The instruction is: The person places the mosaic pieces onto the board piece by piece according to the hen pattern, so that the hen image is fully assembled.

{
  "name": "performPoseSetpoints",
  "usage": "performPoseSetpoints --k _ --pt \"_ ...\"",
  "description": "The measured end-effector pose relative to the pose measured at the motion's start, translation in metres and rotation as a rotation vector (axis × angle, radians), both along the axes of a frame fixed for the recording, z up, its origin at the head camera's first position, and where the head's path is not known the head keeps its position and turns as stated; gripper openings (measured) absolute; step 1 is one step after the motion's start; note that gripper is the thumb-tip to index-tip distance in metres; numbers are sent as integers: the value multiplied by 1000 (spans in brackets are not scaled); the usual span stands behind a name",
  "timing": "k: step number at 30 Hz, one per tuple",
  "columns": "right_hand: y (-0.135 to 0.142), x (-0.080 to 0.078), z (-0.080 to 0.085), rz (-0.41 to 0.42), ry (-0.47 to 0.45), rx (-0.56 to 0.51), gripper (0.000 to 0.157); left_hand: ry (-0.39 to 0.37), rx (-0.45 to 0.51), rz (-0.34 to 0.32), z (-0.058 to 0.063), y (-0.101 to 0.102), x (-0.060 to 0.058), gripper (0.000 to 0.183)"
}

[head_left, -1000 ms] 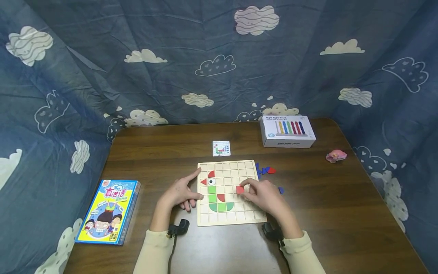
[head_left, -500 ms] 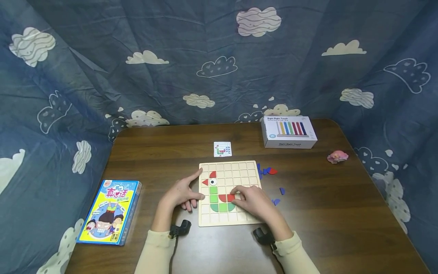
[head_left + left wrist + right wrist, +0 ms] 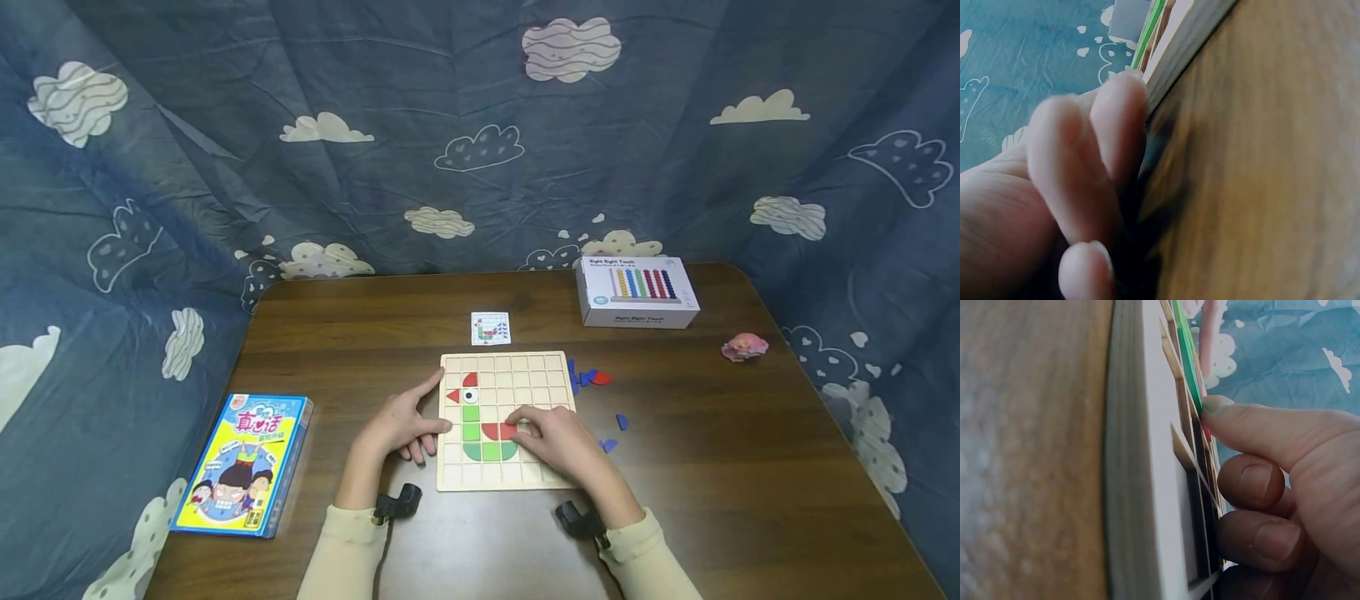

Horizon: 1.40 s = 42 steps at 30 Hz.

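Head view, hidden stuff first, left to right. Left hand [image 3: 397, 423]: lower fingers partly tucked out of sight beside the board; its wrist camera shows them blurred, board only a sliver at top. Both cream sleeves [image 3: 343, 554] cut off at bottom edge. Right hand [image 3: 558, 437] covers part of the lower right cells; its index fingertip is hard to make out in the wrist view.

Main item: pale square wooden grid board [image 3: 536, 364], flat at centre of frame, slightly low. Pieces on it, left to right: red triangle [image 3: 453, 396]; then a column with a red quarter-circle [image 3: 470, 380] on top, white tile with black dot [image 3: 470, 396], two bright green square tiles [image 3: 470, 413], dark green quarter-circle [image 3: 472, 451] at the foot. Next column: second red quarter-circle [image 3: 490, 431] above a third bright green square tile [image 3: 491, 452]. Then red square tile [image 3: 507, 431] above another dark green quarter-circle [image 3: 509, 451].

Fingers: left thumb and index spread wide, thumb touching the board's left edge, index near its upper left corner. Right thumb and index bent close together, holding the red square tile, which sits just left of the hand, beside the second red quarter-circle.
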State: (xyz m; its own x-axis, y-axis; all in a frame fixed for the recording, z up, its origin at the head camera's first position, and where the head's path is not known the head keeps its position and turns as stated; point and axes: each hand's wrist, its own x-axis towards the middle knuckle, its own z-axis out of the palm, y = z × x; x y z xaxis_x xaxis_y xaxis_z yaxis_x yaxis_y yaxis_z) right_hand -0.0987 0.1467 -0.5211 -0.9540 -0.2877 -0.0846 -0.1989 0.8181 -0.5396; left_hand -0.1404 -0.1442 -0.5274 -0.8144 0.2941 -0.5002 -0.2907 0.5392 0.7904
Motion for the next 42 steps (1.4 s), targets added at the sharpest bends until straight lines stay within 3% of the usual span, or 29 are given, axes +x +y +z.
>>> performPoseSetpoints --k 9,13,19,24,28,33,42 --pt "0 -5 -2 10 28 12 19 -4 -14 -1 0 -2 0 96" --pt "4 -6 -2 24 27 -45 20 -5 -25 6 1 -1 0 97" --pt "48 -20 10 -70 31 -149 26 -7 -32 14 3 1 0 99" --pt "104 -40 13 -240 8 -74 35 -3 -31 20 3 1 0 98" --pt "129 -49 7 -303 -47 10 45 -8 -10 28 3 1 1 97" --pt "131 -54 -4 -285 -50 73 52 -7 2 28 2 1 2 97" --pt "120 -53 -6 -290 -6 124 40 16 -9 22 1 1 2 96"
